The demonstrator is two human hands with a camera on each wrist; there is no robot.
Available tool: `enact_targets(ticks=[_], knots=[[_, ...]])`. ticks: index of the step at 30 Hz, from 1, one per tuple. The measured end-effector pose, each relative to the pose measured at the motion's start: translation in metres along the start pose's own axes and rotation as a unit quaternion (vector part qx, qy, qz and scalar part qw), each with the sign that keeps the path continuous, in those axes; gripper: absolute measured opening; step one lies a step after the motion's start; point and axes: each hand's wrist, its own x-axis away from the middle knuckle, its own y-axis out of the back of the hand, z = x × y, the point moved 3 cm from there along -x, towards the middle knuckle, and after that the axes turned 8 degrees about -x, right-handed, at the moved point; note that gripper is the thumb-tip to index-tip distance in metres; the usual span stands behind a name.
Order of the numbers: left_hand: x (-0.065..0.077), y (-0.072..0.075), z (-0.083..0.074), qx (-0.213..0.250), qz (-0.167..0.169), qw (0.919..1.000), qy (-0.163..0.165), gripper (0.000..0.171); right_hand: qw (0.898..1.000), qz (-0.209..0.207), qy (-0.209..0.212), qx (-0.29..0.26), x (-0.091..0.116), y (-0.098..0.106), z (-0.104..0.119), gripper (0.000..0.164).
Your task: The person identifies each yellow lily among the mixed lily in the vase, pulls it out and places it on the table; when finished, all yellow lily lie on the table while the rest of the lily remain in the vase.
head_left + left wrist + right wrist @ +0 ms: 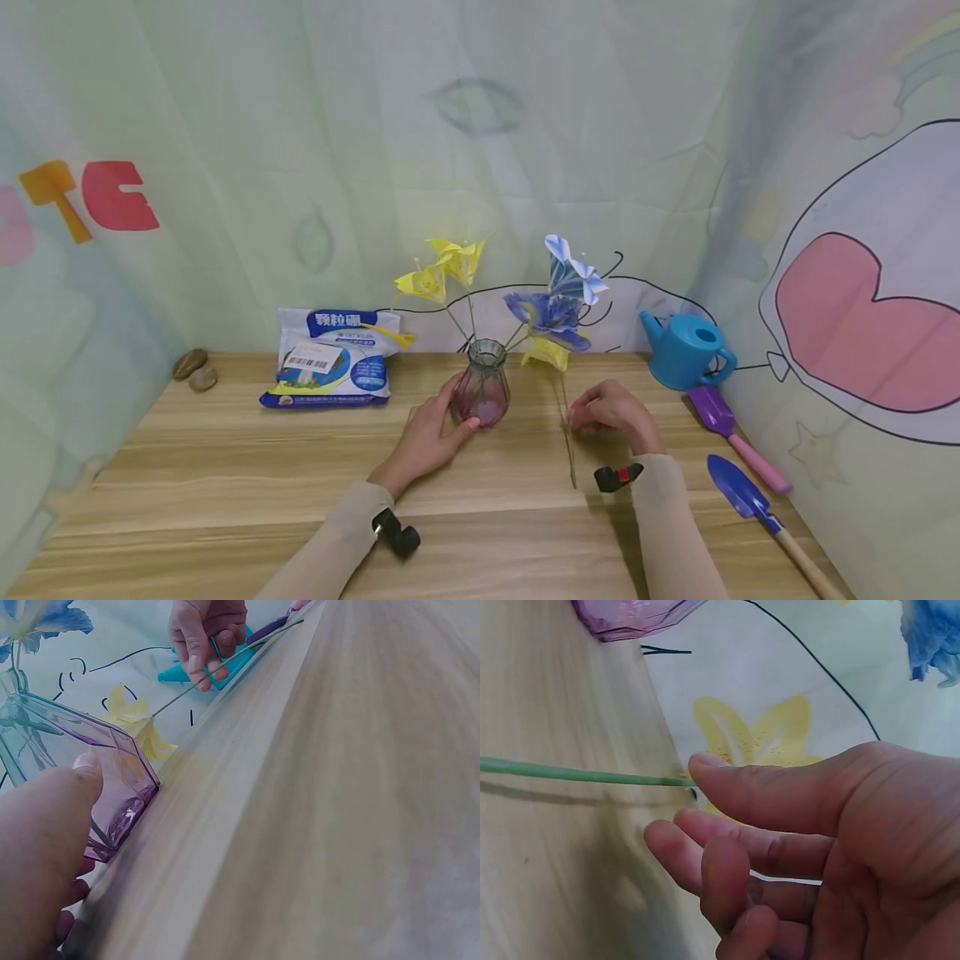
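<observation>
Left hand curls round the low belly of the vase, thumb across the front and fingers wrapped behind. Right of the vase, a loose yellow flower lies with its petals near the back of the table and its thin green stem pointing toward the person. At that stem is the right hand, palm turned inward and fingers loosely bent; thumb and forefinger are right beside or touching it, but I cannot tell whether they pinch it.

Around them, from the left: two smooth brown stones, close together; a glossy printed plastic bag, white and blue, with a barcode label; then the vase, ribbed and see-through, greenish at the neck and purple at the base, standing upright. It carries two yellow blooms with pointed, folded petals leaning left, and blue blooms leaning right, one ruffled, one pale and trumpet-shaped. Farther right stand a matte turquoise can with a spout, a purple scoop with a pink handle, and a blue trowel with a wooden handle. Streaky wood grain covers the table.
</observation>
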Motion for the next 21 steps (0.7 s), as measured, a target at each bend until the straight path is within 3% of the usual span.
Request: enact_targets(ticks=[6,12,16,21], knots=[[0.000,0.000,0.000,-0.001,0.003,1.0000,0.001,0.083,0.999,-0.012,0.039,-0.011,0.007,0.002,0.011,0.030],[0.001,0.002,0.000,0.003,0.006,1.0000,0.003,0.084,0.993,0.030,0.111,-0.010,0.018,-0.006,0.032,0.041],[0.002,0.001,0.000,0.005,0.009,0.9999,0.002,0.084,0.990,0.056,0.129,-0.016,0.028,-0.010,0.044,0.049],[0.000,0.000,0.002,-0.002,0.003,1.0000,-0.003,0.083,0.986,0.070,0.150,-0.017,0.044,-0.021,0.064,0.047]])
